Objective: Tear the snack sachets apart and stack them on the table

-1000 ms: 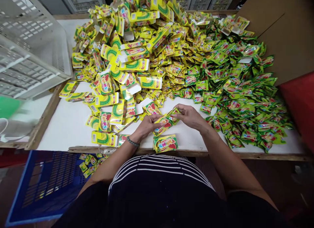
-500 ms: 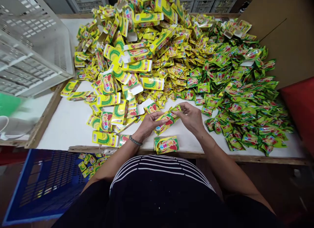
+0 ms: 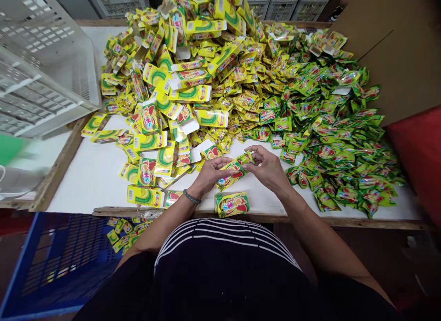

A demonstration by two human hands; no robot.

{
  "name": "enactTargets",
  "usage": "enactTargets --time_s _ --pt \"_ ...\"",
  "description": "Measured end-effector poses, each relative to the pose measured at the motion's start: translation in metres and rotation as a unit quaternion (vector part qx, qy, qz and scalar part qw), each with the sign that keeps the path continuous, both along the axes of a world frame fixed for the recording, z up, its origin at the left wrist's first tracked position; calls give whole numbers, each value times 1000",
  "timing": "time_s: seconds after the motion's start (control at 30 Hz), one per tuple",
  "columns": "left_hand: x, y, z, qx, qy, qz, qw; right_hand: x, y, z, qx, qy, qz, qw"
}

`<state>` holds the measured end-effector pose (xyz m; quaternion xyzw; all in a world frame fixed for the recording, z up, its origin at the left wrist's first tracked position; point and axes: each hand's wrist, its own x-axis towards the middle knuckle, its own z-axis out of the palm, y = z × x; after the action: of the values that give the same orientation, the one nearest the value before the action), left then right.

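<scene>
Over the white table (image 3: 93, 178), both hands hold one yellow-green candy box (image 3: 234, 170). My left hand (image 3: 208, 174) grips its lower end. My right hand (image 3: 267, 167) pinches the upper end, fingers curled at the flap. A closed box of the same kind (image 3: 232, 203) lies flat just below, near the table's front edge. A heap of flat and folded yellow boxes (image 3: 179, 82) rises at the back left. Green candy sachets (image 3: 330, 128) spread across the right side.
Grey plastic crates (image 3: 41, 72) stand at the left. A blue crate (image 3: 62, 261) with several sachets sits on the floor at lower left. Brown cardboard (image 3: 396, 45) leans at the right, a red surface (image 3: 420, 151) beside it. More crates line the back.
Both hands stay on the same box; my right hand's fingers have shifted slightly at its upper end. The view has moved a little.
</scene>
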<state>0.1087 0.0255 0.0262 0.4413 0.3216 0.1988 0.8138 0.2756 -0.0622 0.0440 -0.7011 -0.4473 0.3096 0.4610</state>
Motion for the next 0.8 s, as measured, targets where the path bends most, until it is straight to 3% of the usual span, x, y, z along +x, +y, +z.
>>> enactTargets --time_s 0.2,0.3,0.4,0.57,0.7,0.8 --pt "4 -1 -2 0 0 30 1000 -2 -5 6 9 20 27 999" --pt "7 -3 -4 2 0 51 999 -8 -5 5 13 -35 1 999" --pt "9 -4 -4 12 1 62 998 -15 -5 6 -5 -65 26 998" --pt "8 -5 -3 26 4 87 996 -25 -4 9 48 -110 -39 992" --pt "7 -7 -6 63 -2 78 995 -30 -1 4 42 -139 -19 989" --pt "8 -7 -8 80 -19 77 994 -27 -2 -2 69 -101 -32 992"
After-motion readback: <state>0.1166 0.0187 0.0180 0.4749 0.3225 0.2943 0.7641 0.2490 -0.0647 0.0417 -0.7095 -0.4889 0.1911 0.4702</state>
